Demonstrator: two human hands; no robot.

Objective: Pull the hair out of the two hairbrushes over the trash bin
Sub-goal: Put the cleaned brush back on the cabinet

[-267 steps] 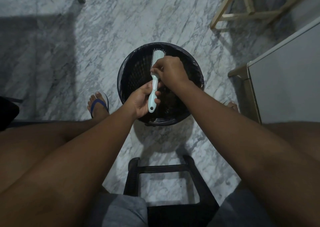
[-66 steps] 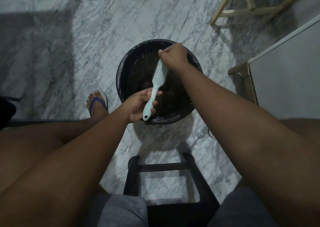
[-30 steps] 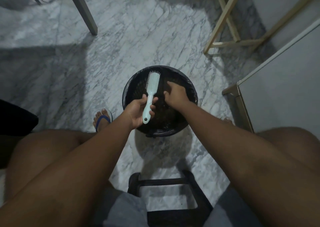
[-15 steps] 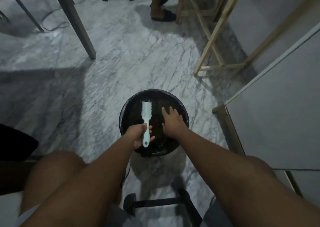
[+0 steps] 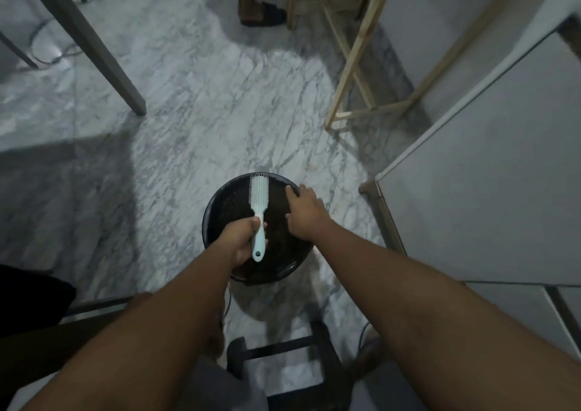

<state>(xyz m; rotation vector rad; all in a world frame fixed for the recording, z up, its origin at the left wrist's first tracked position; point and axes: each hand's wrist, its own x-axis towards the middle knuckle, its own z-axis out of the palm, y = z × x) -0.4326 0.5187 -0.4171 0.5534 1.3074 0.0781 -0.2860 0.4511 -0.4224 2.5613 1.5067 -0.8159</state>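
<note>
Left hand grips hairbrush handle over trash bin. Right hand: grip slack, empty. Next, probably pinch any leftover hair.

- Veined marble floor is catching a bright patch of light, shadow lying left.
- Grey table leg is slanting far left.
- Pale wooden frame is standing far right.
- White cabinet is filling the right.
- Black stool is sitting near.
</note>
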